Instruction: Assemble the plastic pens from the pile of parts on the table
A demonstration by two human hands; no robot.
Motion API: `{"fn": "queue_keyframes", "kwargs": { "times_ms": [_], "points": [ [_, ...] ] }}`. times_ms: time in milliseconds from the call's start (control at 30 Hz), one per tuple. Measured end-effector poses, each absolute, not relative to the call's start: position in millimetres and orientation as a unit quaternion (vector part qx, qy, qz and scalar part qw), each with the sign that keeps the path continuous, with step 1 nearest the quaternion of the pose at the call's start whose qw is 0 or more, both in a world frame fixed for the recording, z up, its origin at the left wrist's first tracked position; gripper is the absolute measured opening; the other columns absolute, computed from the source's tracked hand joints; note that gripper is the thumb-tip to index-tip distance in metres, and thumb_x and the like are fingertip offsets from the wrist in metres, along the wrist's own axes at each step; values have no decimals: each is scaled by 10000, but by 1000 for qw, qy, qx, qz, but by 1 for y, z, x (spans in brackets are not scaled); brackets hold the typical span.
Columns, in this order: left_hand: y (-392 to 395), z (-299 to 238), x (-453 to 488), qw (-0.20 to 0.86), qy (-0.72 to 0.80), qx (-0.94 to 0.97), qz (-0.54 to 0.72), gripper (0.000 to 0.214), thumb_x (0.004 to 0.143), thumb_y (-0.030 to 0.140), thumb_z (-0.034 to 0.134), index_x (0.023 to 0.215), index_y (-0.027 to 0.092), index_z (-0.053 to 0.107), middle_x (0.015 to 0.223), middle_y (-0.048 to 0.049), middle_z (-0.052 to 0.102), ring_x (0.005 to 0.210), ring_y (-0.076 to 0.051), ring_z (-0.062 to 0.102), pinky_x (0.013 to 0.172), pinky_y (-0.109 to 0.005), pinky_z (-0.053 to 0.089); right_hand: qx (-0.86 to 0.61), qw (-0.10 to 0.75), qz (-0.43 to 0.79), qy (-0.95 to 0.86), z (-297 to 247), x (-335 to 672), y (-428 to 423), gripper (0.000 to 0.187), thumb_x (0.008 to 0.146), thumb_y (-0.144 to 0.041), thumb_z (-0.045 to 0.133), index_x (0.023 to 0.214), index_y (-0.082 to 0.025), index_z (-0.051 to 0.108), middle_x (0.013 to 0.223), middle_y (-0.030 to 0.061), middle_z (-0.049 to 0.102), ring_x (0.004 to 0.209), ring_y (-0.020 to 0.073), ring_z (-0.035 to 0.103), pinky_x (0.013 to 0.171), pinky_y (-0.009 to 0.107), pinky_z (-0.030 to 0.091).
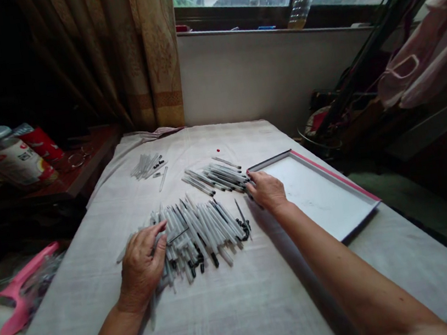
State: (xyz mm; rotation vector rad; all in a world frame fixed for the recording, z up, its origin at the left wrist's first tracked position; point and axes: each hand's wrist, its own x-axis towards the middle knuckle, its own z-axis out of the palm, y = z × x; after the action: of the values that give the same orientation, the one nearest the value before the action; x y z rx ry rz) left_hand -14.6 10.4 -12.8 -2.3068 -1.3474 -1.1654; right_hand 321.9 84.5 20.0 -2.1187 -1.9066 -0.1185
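Observation:
My left hand [143, 264] rests at the left side of a large heap of clear pens [204, 225]. Its fingers are curled, and a thin pen [178, 235] sticks out from between thumb and forefinger across the heap. Loose black caps [243, 227] lie at the heap's right end. My right hand [267, 190] is closed at the dark-capped ends of a smaller row of pens [222, 176], beside the corner of a shallow white box lid [323, 198]. Its fingertips pinch a dark-ended pen, partly hidden by the fingers.
A small group of clear pen tubes [145, 166] lies at the far left of the cloth-covered table [245, 320], and a tiny red piece [218, 150] near the back. Jars [6, 159] stand on a side cabinet. A pink-handled tape dispenser [20, 290] sits at lower left.

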Motion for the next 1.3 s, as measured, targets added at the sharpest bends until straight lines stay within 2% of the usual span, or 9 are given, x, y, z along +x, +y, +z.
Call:
{"fn": "queue_keyframes", "kwargs": {
  "times_ms": [133, 233, 367, 533, 600, 700, 800, 933, 1300],
  "points": [
    [11, -12, -16, 113, -464, -780, -404, 243, 964, 260, 521, 1170, 182, 624, 1018, -70, 701, 933, -203, 649, 845, -327, 523, -742, 168, -31, -648, 21, 322, 88, 221, 918, -277, 557, 1008, -219, 751, 1037, 102, 753, 895, 248, 695, 734, 312, 492],
    [8, -8, -15, 113, -461, -782, -403, 253, 956, 242, 531, 1190, 202, 616, 1036, -63, 697, 955, -204, 650, 877, -341, 523, -721, 296, 3, -627, 20, 322, 77, 217, 890, -275, 564, 984, -209, 748, 973, 94, 766, 854, 235, 696, 751, 314, 495],
    [0, -1, -6, 125, -448, -786, -407, 376, 941, 220, 552, 1315, 252, 545, 1130, -76, 657, 1044, -227, 635, 917, -384, 525, -609, 447, 180, -630, 16, 307, 40, 261, 900, -365, 540, 903, -179, 723, 796, 64, 749, 691, 188, 668, 670, 288, 505],
    [-11, 4, 6, 127, -441, -789, -408, 593, 896, 270, 645, 1438, 274, 406, 1470, -170, 403, 1326, -331, 477, 987, -467, 503, -510, 448, 332, -655, 12, 275, -9, 308, 937, -387, 513, 784, -178, 679, 680, 30, 684, 594, 139, 598, 567, 243, 469],
    [-13, 5, 8, 122, -421, -811, -387, 540, 916, 292, 620, 1417, 255, 421, 1400, -159, 498, 1269, -308, 535, 977, -449, 503, -497, 454, 357, -647, 12, 267, -18, 350, 947, -412, 504, 735, -179, 656, 638, 20, 658, 566, 129, 577, 548, 233, 457],
    [-15, 7, 9, 100, -379, -849, -354, 331, 970, 309, 536, 1284, 210, 507, 1032, -69, 702, 928, -200, 676, 833, -333, 524, -500, 469, 369, -627, 10, 263, -20, 428, 940, -486, 499, 662, -184, 618, 583, 13, 618, 534, 125, 552, 514, 227, 436],
    [-17, 9, 12, 94, -365, -852, -364, 155, 977, 313, 522, 1075, 201, 565, 834, -21, 700, 758, -164, 660, 733, -282, 503, -509, 467, 370, -621, 8, 265, -18, 474, 926, -525, 507, 597, -192, 578, 528, 0, 567, 493, 118, 509, 482, 226, 403],
    [-20, 12, 16, 85, -369, -849, -367, 114, 969, 308, 531, 995, 207, 576, 820, -20, 677, 756, -155, 643, 723, -262, 500, -500, 461, 386, -624, 8, 270, -18, 470, 926, -500, 519, 571, -193, 561, 504, -14, 536, 468, 108, 479, 481, 227, 390],
    [-17, 10, 13, 132, -380, -858, -320, 271, 1000, 367, 447, 893, 206, 636, 756, -22, 687, 689, -158, 641, 658, -270, 477, -465, 487, 380, -634, 10, 276, -21, 215, 890, -303, 593, 772, -181, 725, 662, 27, 700, 608, 144, 628, 586, 252, 495]
  ]
}}
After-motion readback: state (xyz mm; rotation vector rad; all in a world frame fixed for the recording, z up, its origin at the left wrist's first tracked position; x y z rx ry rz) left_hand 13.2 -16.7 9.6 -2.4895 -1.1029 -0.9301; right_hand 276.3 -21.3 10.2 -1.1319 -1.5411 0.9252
